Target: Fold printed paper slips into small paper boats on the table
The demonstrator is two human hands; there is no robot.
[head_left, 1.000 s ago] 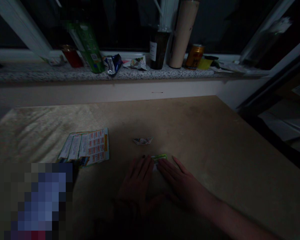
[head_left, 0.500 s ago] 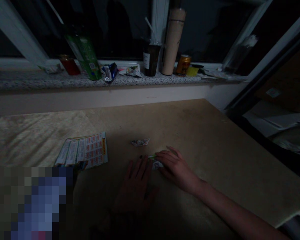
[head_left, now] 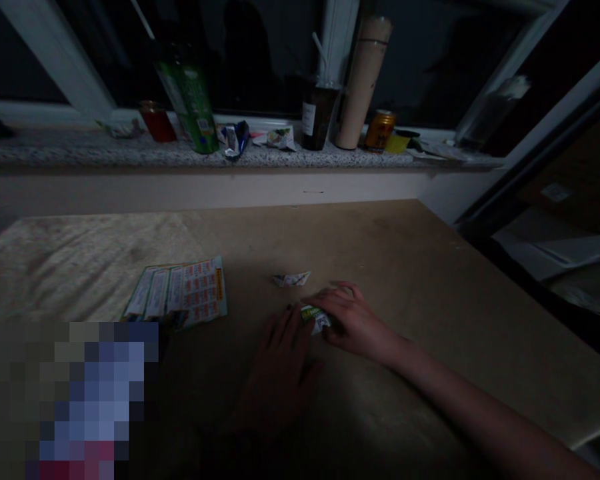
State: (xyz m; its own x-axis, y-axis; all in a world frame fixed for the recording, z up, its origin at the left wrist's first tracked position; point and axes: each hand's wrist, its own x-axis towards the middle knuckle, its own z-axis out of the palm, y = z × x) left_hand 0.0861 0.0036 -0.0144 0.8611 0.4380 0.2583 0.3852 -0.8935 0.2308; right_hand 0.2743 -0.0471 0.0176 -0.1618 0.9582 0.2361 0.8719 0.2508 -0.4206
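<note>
A small folded piece of printed paper (head_left: 321,323), green and white with a square code, lies on the table between my hands. My left hand (head_left: 283,373) rests flat in deep shadow with its fingers stretched out, the fingertips at the paper's left edge. From the right, my right hand (head_left: 354,320) bends over the same paper, with fingers at its top edge and thumb at its right side, closed on it. Just beyond them sits a small folded paper boat (head_left: 291,279), touched by neither hand.
Printed sheets (head_left: 180,291) lie in a stack at the left of the table (head_left: 405,260). Along the windowsill (head_left: 260,159) stand a green bottle (head_left: 199,110), a dark cup with a straw (head_left: 317,119), a tall beige flask (head_left: 364,83), an orange can (head_left: 380,131) and crumpled wrappers (head_left: 280,138).
The view has shifted, so everything sits a little further right. More of the small paper's green printed face shows, and my right hand's fingers have lifted slightly along its edge.
</note>
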